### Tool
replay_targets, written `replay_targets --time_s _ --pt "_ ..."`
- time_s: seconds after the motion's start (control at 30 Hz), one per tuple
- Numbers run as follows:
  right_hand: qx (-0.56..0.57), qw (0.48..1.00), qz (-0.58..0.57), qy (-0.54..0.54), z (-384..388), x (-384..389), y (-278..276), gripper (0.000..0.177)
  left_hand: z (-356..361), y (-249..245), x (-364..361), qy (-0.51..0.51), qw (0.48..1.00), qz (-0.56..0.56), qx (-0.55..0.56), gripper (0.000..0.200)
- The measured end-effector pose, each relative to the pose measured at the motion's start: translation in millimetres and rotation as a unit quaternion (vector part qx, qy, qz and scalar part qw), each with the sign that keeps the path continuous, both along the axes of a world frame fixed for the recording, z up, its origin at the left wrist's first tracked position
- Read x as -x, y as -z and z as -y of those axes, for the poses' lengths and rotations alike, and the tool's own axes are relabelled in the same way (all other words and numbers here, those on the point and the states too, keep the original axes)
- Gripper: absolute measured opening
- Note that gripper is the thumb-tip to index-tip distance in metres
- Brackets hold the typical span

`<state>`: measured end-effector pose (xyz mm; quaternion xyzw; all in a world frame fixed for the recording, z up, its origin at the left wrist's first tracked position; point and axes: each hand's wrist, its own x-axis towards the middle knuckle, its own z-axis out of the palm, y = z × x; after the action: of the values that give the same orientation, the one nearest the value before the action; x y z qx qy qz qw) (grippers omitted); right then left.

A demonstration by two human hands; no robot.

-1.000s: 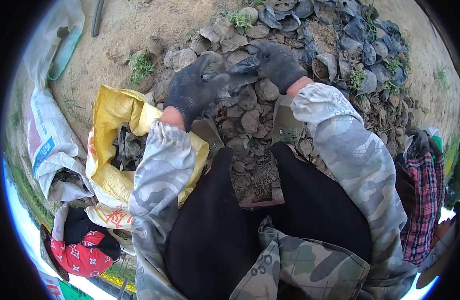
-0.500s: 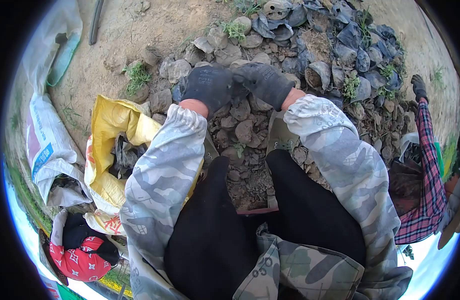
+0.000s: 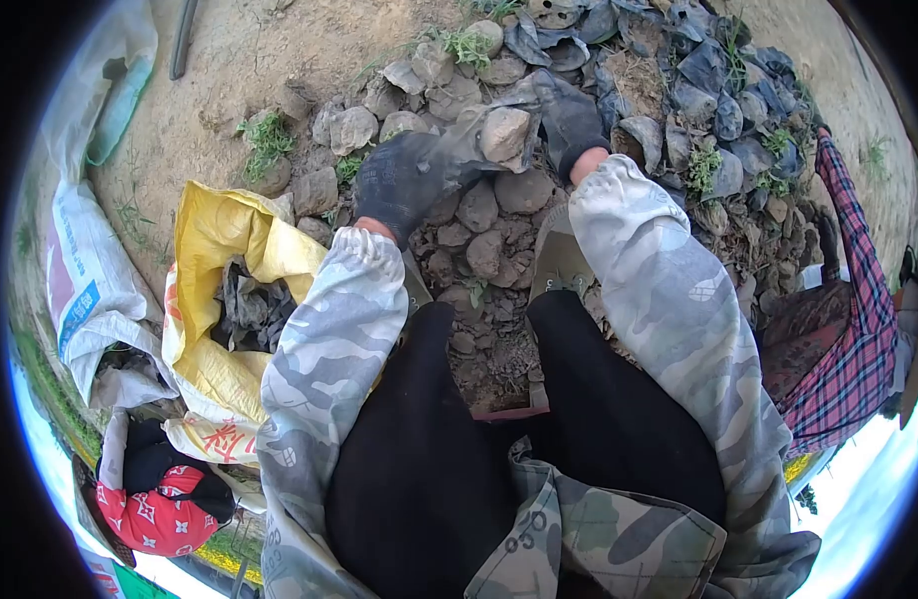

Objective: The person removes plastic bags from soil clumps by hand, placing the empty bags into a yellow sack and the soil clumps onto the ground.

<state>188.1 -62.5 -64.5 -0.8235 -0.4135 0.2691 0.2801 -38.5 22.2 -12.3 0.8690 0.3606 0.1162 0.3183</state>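
My left hand (image 3: 407,182), in a dark glove, is closed on one side of a grey plastic film pot (image 3: 466,133). Its other side is gripped by my right hand (image 3: 571,118), gloved the same way. The film is stretched open between them, and a rounded clod of soil (image 3: 505,134) shows in it. Some fingertips are hidden behind the film. Below my hands, more soil clods (image 3: 486,255) lie between my shoes.
Left of my knees, a yellow woven sack (image 3: 205,235) stands open with dark plastic scraps inside. Heaped film pots (image 3: 703,110) lie at the upper right. A white sack (image 3: 80,260) is farther left. People work at the lower left and at the right, one in a plaid sleeve (image 3: 858,290).
My hands have moved apart, the left down and leftward, the right up and rightward, spreading the film and exposing the clod. The plaid-sleeved arm at the right has shifted.
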Motion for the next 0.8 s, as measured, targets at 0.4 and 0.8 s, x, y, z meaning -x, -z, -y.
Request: replay_targets --time_s 0.4,0.8 --pt "-0.207 0.912 0.286 -0.207 -8.8 -9.2 -35.2 0.034 -38.8 21.2 -8.7 -0.140 0.987 0.055 0.059 0.027" --pt "-0.222 0.953 -0.097 -0.180 1.7 18.6 -57.9 0.032 -63.4 -36.8 20.5 -0.112 0.988 0.108 -0.025 0.021"
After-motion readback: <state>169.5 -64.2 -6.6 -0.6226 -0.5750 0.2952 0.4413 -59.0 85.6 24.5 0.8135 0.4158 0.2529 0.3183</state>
